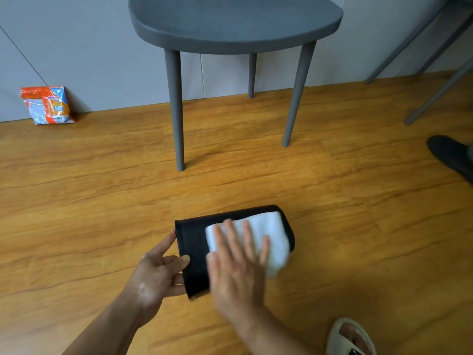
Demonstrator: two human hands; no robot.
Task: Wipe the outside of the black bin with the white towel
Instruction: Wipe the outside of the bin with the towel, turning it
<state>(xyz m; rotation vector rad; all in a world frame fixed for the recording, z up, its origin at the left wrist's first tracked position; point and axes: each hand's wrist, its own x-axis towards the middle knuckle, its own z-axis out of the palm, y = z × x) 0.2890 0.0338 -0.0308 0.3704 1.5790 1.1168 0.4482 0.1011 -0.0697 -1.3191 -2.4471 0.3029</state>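
Left hand: grips black bin by its left end
Right hand: flat, fingers straight, pressing white towel onto bin's upper side
Bin: on its side, just before grey table, long axis left-right

I count two hands at six o'clock, my left hand and right hand. One black bin, one white towel. One grey table at twelve, three legs showing. One packet at ten, one black shoe at three, one pale sandal at five.
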